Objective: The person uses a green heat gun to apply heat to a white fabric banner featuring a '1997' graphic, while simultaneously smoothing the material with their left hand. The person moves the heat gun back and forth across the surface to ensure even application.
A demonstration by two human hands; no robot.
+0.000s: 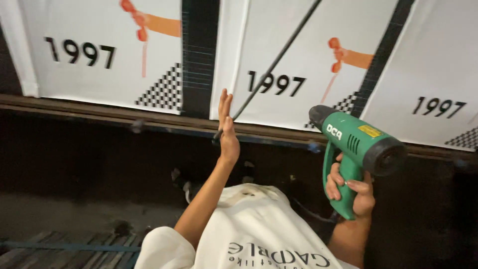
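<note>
The right hand (348, 189) has its fingers (334, 180) wrapped closed around the pistol grip of a green heat gun (356, 149), held up on the right with its dark nozzle aimed far and left at the white poster (294, 60). The tool looks like hard plastic, fairly heavy toward the barrel, so the grip under the body is the sound place to hold it; the nozzle end is probably hot and best left alone. The left hand (227, 127) is open, fingers (224, 102) straight and together, edge-on just before the poster's lower edge; whether it touches the sheet I cannot tell. The poster looks thin, soft and easily creased, best pressed flat with the palm. A black cord (279, 57) slants across it. Below runs a dark ledge (99, 107).
</note>
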